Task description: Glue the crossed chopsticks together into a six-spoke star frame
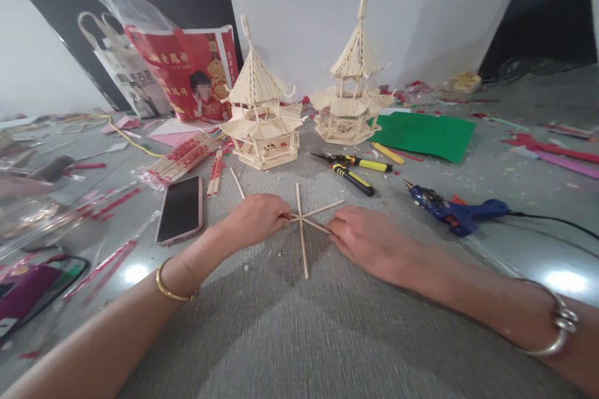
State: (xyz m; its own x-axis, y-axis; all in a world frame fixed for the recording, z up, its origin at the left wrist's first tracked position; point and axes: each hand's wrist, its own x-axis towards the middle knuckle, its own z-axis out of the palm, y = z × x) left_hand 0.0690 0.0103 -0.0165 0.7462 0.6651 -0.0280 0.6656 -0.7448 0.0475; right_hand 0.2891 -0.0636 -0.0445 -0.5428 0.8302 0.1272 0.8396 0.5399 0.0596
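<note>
Several thin wooden sticks (pixel 303 248) cross at one centre like a star on the grey surface, between my hands. My left hand (pixel 262 217) is closed, its fingertips pinching the left end of a stick. From the right, my right hand (pixel 358 234) pinches the lower right stick end between its fingers. A single loose stick (pixel 237 182) lies just beyond my left hand. Behind the star stand two small wooden pagoda models, one on the left (pixel 266 109) and a taller-looking one on the right (pixel 352 84).
Yellow-black pliers (pixel 353 169) lie beyond my right hand, with a blue glue gun (pixel 456 207) and its cord to the right. A phone (pixel 180 209), bagged sticks (pixel 180 158) and a red bag (pixel 187 72) are on the left. Green sheet (pixel 425 134) lies behind.
</note>
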